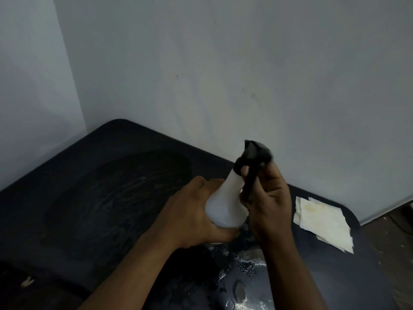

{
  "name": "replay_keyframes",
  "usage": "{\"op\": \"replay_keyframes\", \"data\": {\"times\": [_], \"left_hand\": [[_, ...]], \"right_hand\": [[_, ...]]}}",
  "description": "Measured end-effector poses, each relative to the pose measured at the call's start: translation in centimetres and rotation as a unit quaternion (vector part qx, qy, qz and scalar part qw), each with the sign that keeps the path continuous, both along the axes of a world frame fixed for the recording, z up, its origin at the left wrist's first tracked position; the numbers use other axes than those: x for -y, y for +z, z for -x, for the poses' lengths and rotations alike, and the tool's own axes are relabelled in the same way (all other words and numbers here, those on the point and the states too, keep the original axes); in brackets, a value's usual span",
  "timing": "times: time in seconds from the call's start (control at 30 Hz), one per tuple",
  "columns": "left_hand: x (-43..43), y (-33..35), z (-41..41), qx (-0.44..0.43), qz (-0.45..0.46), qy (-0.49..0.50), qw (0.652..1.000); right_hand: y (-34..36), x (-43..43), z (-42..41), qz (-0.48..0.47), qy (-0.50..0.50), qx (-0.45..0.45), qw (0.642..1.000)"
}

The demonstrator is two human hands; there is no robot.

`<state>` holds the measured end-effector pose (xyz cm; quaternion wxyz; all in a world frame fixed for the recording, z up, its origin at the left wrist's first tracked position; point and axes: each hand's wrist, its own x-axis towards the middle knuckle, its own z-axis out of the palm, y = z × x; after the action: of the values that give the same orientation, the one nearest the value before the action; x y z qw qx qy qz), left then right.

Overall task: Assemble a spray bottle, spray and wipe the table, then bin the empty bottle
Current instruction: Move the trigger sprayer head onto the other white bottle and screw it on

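A white spray bottle stands tilted over the dark table, its black spray head on the neck. My left hand wraps around the bottle's wide lower body from the left. My right hand grips the black trigger and collar of the spray head from the right. The head looks blurred. Wet droplets glisten on the table just below my hands.
A stack of pale paper wipes lies on the table to the right of my hands. A grey wall rises right behind the table. The table's right edge drops to a brown floor.
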<state>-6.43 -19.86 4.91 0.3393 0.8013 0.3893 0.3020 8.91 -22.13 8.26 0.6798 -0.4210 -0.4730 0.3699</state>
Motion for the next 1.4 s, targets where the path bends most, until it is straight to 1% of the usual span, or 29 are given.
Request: {"op": "replay_keyframes", "data": {"times": [0.1, 0.3, 0.4, 0.67, 0.73, 0.83, 0.9, 1.0, 1.13, 1.2, 1.27, 1.4], "left_hand": [[0.1, -0.3, 0.1, -0.012, -0.005, -0.001, 1.000], [0.1, -0.2, -0.1, 0.003, -0.003, -0.005, 1.000], [0.2, -0.2, -0.4, 0.011, 0.001, -0.007, 1.000], [0.3, -0.7, -0.6, 0.019, -0.006, 0.021, 1.000], [0.3, -0.8, -0.8, 0.007, -0.013, 0.033, 0.999], [0.5, -0.9, -0.8, 0.001, -0.018, 0.044, 0.999], [0.4, -0.8, -0.9, 0.000, -0.018, 0.035, 0.999], [0.3, -0.9, -1.0, -0.005, -0.012, 0.030, 0.999], [0.3, -0.9, -1.1, -0.025, -0.025, 0.031, 0.999], [0.3, -0.9, -1.0, -0.025, -0.027, 0.033, 0.999], [0.3, -0.9, -0.8, -0.019, -0.028, 0.038, 0.999], [0.6, -0.9, -0.7, -0.038, -0.034, 0.041, 0.998]], "right_hand": [[0.1, 0.1, -0.1, 0.039, -0.003, 0.044, 0.998], [0.5, 0.6, -0.2, 0.034, 0.012, 0.055, 0.998], [0.7, 0.9, -0.2, 0.028, 0.013, 0.039, 0.999], [0.9, 0.5, 0.8, 0.046, -0.057, 0.059, 0.996], [1.0, 0.5, 1.4, 0.051, -0.100, 0.062, 0.992], [0.8, 0.6, 2.1, 0.048, -0.170, 0.099, 0.979], [1.0, 0.7, 2.1, 0.047, -0.203, 0.114, 0.971], [1.0, 0.8, 2.1, 0.057, -0.203, 0.122, 0.970], [0.7, 0.8, 2.1, 0.066, -0.177, 0.106, 0.976], [0.6, 0.7, 2.0, 0.061, -0.163, 0.104, 0.979], [0.6, 0.6, 1.9, 0.063, -0.152, 0.083, 0.983], [0.8, 0.6, 2.2, 0.069, -0.170, 0.060, 0.981]]}}
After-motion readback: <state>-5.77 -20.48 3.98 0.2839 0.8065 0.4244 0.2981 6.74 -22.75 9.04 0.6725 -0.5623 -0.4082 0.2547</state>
